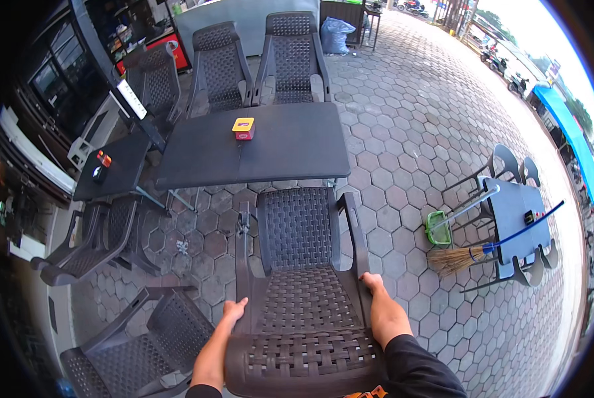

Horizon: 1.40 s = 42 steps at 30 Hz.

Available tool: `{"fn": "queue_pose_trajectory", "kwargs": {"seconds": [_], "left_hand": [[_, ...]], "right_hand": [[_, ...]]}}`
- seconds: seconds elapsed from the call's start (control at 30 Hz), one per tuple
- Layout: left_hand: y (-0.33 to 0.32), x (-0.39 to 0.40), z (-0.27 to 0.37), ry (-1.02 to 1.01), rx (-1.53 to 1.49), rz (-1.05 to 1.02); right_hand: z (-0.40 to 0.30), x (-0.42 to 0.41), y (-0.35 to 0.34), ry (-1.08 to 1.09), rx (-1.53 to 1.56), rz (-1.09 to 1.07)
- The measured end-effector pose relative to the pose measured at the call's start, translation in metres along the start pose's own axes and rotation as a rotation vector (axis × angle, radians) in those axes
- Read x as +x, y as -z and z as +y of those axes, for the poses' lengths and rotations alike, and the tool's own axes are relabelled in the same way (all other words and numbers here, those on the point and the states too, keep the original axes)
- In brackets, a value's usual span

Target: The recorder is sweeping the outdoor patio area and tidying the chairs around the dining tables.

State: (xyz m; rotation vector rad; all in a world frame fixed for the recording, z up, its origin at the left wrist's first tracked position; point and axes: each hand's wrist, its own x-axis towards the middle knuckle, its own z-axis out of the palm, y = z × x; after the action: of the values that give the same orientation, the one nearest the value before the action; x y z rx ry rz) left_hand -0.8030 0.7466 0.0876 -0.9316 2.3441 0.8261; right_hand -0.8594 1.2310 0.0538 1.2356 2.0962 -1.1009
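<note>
Right before me stands a dark brown plastic armchair (307, 298) with a woven pattern, its back towards me. My left hand (235, 309) grips its left side where the armrest meets the back. On the opposite side my right hand (371, 281) is closed around the right armrest's rear part. The fingers of both hands are partly hidden behind the chair's edges. Beyond the seat is a dark folding table (287, 149), and on it sits a red box with a yellow lid (244, 128). The seat's front edge lies close to the table's near side.
Another woven armchair (143, 343) stands close on my left. Several more line the table's far side, including one armchair (292, 54). A straw broom (458, 258) and a green dustpan (438, 228) are by a small table (518, 209) at right. Hexagonal pavers (406, 308) cover the ground.
</note>
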Motion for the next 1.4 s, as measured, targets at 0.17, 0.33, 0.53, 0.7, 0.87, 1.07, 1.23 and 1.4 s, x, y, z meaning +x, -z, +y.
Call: {"fn": "queue_pose_trajectory", "kwargs": {"seconds": [0.17,0.33,0.53,0.7,0.87,1.07,1.23,1.4], "left_hand": [[0.017,-0.005,0.006,-0.003,0.032,0.005],[0.018,-0.001,0.01,-0.023,0.007,-0.046],[-0.008,0.016,-0.004,-0.042,-0.07,-0.061],[-0.001,0.001,0.006,0.017,-0.132,-0.135],[0.012,-0.021,0.037,0.007,-0.075,-0.068],[0.018,-0.003,0.013,0.025,-0.147,-0.129],[0.014,-0.015,0.021,0.002,-0.101,-0.049],[0.023,-0.024,0.036,0.035,-0.115,-0.053]], "right_hand": [[0.004,0.004,-0.014,-0.046,0.031,-0.005],[0.0,-0.002,-0.008,-0.027,0.04,-0.003],[-0.006,0.001,0.004,-0.041,-0.029,0.039],[-0.02,-0.017,0.012,-0.045,-0.132,0.001],[-0.012,-0.005,0.013,-0.064,-0.07,0.038],[-0.015,-0.011,0.002,-0.042,-0.06,-0.001],[-0.01,-0.011,0.0,-0.048,-0.036,0.038],[-0.008,-0.004,-0.003,-0.058,-0.059,0.055]]}}
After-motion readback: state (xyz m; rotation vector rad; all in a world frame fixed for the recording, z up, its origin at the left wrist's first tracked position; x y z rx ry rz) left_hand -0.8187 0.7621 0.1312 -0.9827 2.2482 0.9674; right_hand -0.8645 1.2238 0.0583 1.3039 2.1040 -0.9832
